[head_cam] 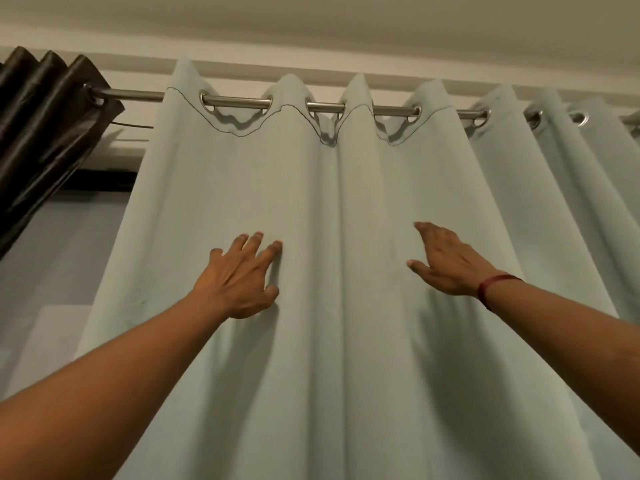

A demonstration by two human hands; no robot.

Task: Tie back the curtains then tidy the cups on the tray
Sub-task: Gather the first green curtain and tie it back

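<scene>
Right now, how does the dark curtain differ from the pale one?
The dark curtain is glossy brown; the pale curtain is matte grey-green. The dark curtain is bunched in tight folds at the left end of the rod; the pale curtain is spread wide along it. The left hand and right hand, fingers open, reach the pale curtain; neither is near the dark curtain. Both curtains hang from the same rod.

Both bare arms raised and stretched forward, forearms converging from the lower corners. The left hand [239,278] shows its back, fingers spread and nearly straight, thumb out to the right, gripping nothing. The right hand [446,266] is flat, fingers together and straight, pointing up-left, thumb apart below them. Hands roughly level, well apart. A thin dark-red band [491,289] circles the right wrist.
</scene>
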